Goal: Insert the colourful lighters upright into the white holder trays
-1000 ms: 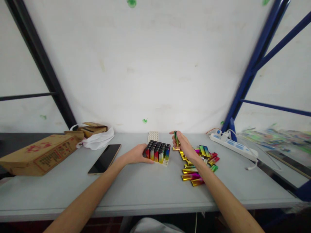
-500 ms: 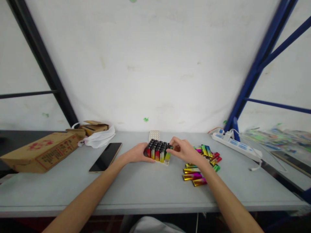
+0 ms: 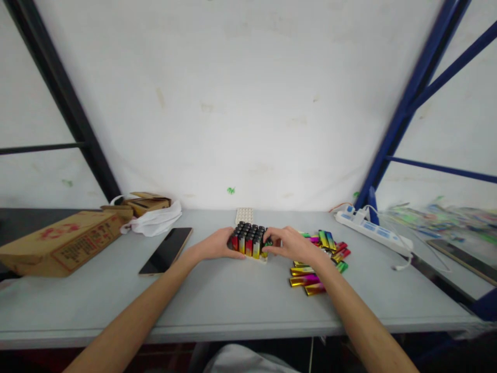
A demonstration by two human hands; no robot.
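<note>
Rows of upright lighters (image 3: 248, 244) with black tops and shiny red, silver and gold bodies stand packed in a pale tray (image 3: 259, 259). My left hand (image 3: 219, 244) is closed round the left end of this block, thumb along the front. At the right end, my right hand (image 3: 285, 243) has its fingers bent round a lighter at the corner; the fingers hide most of that lighter. Beside and partly behind my right forearm lies a loose pile of metallic-coloured lighters (image 3: 305, 280).
A second pale tray with holes (image 3: 244, 215) lies by the wall. On the left are a phone (image 3: 166, 251), a white plastic bag (image 3: 157, 220) and cardboard boxes (image 3: 64, 241). A power strip (image 3: 375, 230) with cables lies on the right, near the blue frame (image 3: 404, 119).
My right hand has moved down against the right end of the block, and the lighter at its fingers sits lower. My left hand stays on the block. The view has shifted slightly.
</note>
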